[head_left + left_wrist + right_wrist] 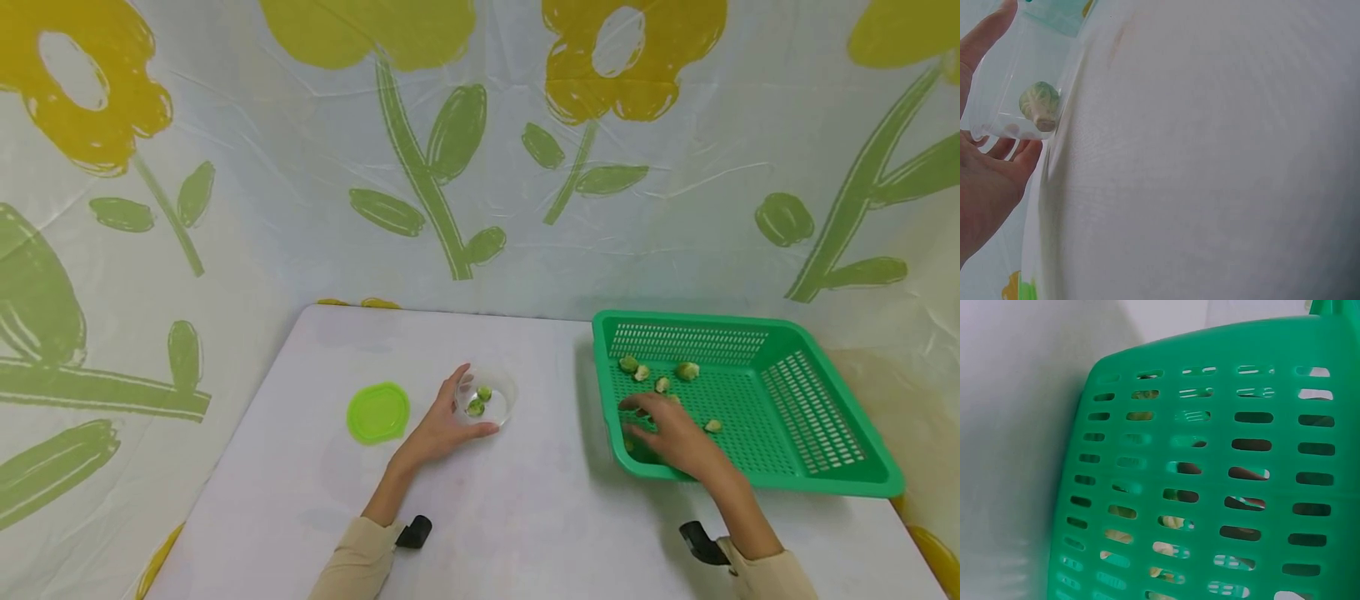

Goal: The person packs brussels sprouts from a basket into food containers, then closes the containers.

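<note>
My left hand (438, 429) grips a small clear plastic tub (508, 398), thumb on the near side and fingers round the far side. Two Brussels sprouts (476, 407) lie in it. One sprout (1040, 103) shows through the tub's wall in the left wrist view. Over the near wall of a green plastic basket (851, 408) reaches my right hand (675, 429), its fingers spread apart above several loose sprouts (687, 371). The right wrist view is filled by the slotted basket wall (1210, 481), which hides most of that hand.
A bright green lid (378, 412) lies flat on the white-covered table (525, 517), left of the tub. The basket takes up the table's right side. Behind and at the left hangs a flower-printed sheet (300, 208).
</note>
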A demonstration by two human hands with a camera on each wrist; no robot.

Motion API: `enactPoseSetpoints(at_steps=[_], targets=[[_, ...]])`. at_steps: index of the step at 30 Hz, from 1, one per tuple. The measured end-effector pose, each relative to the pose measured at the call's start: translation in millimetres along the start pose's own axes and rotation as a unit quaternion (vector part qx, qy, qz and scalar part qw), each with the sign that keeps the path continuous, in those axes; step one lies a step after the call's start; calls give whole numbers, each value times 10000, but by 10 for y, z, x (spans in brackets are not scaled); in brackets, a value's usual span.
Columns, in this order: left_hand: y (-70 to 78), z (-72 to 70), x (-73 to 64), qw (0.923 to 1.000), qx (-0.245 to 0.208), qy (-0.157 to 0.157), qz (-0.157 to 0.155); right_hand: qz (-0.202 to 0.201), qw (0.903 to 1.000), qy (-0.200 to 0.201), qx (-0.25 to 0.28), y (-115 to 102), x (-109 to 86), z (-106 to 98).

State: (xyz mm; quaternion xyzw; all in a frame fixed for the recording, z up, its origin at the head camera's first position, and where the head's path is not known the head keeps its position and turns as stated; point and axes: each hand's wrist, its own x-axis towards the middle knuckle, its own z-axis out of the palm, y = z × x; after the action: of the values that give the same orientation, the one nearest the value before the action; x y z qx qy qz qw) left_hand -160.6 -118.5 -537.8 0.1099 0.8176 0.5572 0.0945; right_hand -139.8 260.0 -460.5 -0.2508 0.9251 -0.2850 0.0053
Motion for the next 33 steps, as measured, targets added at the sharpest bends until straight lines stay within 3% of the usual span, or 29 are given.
enactPoseSetpoints(at_steps=[8, 19, 25, 33], targets=[[-8, 5, 7, 10000, 37, 27, 23, 106, 9966, -743, 346, 41, 9, -29], [-14, 3, -3, 10000, 71, -15, -31, 100, 9849, -1649, 525, 63, 67, -63], [3, 7, -20, 9999, -21, -24, -126, 92, 9795, -1881, 716, 64, 80, -83], [4, 1, -27, 9999, -81, -34, -119, -20, 9821, -1796, 570, 104, 85, -52]])
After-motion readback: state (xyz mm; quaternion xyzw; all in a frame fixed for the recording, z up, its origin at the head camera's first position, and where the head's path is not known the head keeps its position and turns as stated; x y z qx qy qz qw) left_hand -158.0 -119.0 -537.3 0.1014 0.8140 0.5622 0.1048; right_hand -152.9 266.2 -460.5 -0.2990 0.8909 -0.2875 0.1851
